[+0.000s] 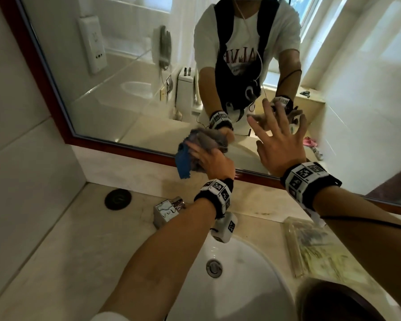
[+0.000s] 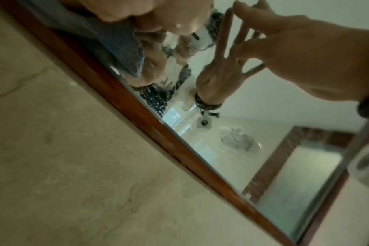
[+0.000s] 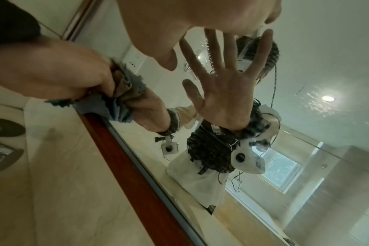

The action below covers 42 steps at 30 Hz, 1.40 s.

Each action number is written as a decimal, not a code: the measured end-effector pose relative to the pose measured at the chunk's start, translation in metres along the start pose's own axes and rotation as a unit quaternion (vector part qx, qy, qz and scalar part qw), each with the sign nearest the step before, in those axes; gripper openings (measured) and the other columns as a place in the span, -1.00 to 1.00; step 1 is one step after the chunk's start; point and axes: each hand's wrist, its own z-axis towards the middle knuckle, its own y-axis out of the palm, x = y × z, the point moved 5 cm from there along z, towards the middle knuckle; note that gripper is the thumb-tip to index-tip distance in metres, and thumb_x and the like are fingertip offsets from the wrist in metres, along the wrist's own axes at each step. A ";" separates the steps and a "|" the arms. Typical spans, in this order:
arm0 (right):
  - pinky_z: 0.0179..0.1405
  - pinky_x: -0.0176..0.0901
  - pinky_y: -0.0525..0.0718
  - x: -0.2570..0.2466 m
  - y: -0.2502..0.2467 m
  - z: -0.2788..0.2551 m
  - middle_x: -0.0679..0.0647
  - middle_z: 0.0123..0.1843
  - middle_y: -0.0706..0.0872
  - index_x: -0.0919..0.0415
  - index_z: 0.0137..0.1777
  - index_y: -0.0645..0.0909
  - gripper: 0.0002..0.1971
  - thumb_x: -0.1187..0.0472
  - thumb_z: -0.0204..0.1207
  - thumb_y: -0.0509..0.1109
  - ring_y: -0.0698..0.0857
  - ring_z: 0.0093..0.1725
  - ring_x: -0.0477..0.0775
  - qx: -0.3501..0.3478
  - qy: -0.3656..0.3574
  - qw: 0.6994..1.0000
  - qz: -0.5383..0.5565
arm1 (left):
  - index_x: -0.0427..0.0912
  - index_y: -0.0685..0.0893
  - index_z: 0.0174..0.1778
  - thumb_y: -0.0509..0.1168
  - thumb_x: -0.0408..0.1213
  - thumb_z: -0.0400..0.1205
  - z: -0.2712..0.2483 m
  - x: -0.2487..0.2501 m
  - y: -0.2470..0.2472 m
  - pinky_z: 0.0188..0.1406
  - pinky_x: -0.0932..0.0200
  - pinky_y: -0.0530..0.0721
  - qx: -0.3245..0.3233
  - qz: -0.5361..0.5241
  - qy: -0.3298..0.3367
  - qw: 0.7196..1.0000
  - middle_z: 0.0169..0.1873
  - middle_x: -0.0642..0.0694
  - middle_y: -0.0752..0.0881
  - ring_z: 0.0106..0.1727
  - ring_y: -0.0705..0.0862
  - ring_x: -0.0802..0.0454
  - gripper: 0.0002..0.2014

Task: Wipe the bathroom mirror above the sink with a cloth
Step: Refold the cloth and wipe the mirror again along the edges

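The mirror [image 1: 125, 89], framed in red-brown wood [image 1: 116, 148], hangs above the marble splashback. My left hand [image 1: 204, 156] grips a bunched grey and blue cloth [image 1: 183, 162] and holds it against the glass at the mirror's lower edge. The left wrist view shows the cloth [image 2: 120, 43] under my curled fingers [image 2: 120, 11], right beside the frame. In the right wrist view the cloth [image 3: 120, 93] meets its reflection. My right hand [image 1: 279, 137] is open with fingers spread, and its fingertips [image 2: 238, 8] touch the glass to the right of the cloth.
Below my arms sits a white sink basin [image 1: 245, 293] with a chrome drain [image 1: 214, 268] and a chrome faucet [image 1: 169, 210]. A black round cap [image 1: 117, 199] sits in the counter at left. A clear packet [image 1: 315, 249] lies at right.
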 end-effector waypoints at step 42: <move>0.54 0.50 -0.09 0.158 0.060 -0.101 0.14 0.76 -0.10 -0.16 0.69 0.04 -0.06 0.18 0.41 0.50 -0.11 0.71 0.34 0.007 0.098 0.995 0.001 | -0.35 -0.55 0.57 0.42 -0.20 0.56 -0.127 0.065 0.136 0.64 -0.25 -0.22 -0.163 0.082 -0.003 0.983 0.38 -0.42 -0.74 0.65 -0.32 -0.45 0.18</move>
